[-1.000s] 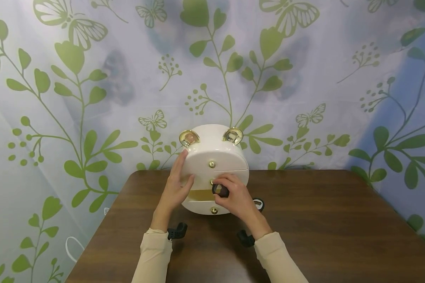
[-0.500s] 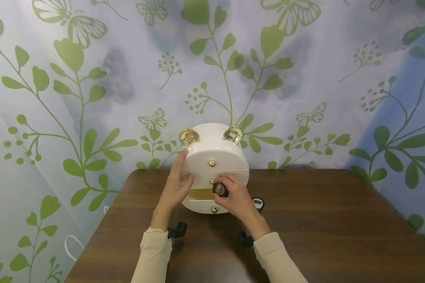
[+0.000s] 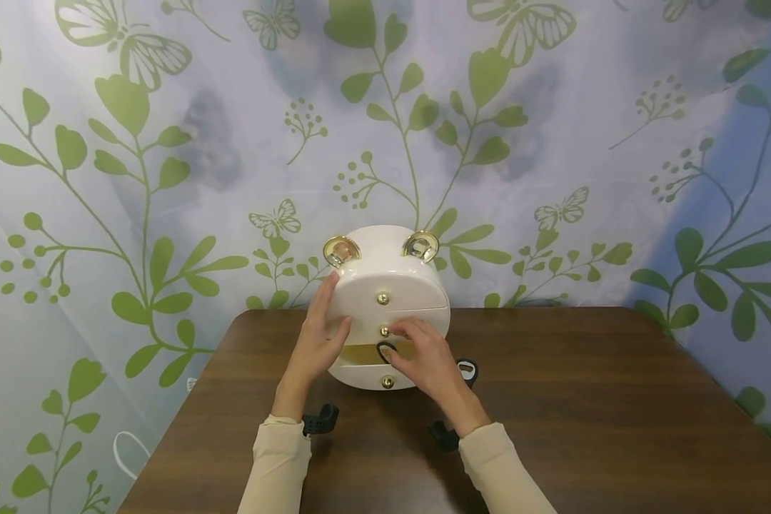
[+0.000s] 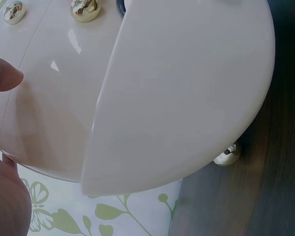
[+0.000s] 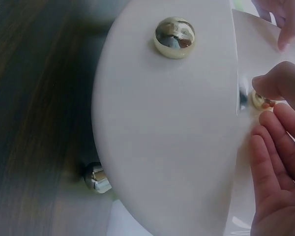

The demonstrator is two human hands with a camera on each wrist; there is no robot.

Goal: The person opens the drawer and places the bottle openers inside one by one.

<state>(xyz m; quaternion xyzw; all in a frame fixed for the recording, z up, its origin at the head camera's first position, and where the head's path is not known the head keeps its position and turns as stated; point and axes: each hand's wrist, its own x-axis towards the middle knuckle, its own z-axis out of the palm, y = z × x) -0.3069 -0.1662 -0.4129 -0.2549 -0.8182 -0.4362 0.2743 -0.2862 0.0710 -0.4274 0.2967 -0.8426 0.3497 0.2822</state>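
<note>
A white rounded cabinet (image 3: 360, 285) with gold ears stands on the table. Its bottom drawer (image 3: 353, 378) is pulled out; a gold knob (image 3: 387, 382) sits on the drawer front. My left hand (image 3: 317, 343) rests along the cabinet's left side, fingers straight, thumb (image 4: 7, 76) near the front face. At the drawer opening, a small black ring-shaped object (image 3: 385, 352) is tilted, partly hidden by my right hand (image 3: 427, 360). The right hand's thumb and fingers are apart beside the middle gold knob (image 3: 384, 331), with nothing visible between them in the right wrist view.
Behind the cabinet hangs a cloth (image 3: 263, 143) printed with green leaves and butterflies. The brown wooden table (image 3: 617, 400) extends to both sides. A dark item with a white oval (image 3: 467, 370) shows beside the right wrist. A white cord loop (image 3: 125, 453) hangs at the left.
My right hand has let go of the black ring-shaped object, which has dropped slightly and tilted at the drawer opening. The left hand stays against the cabinet.
</note>
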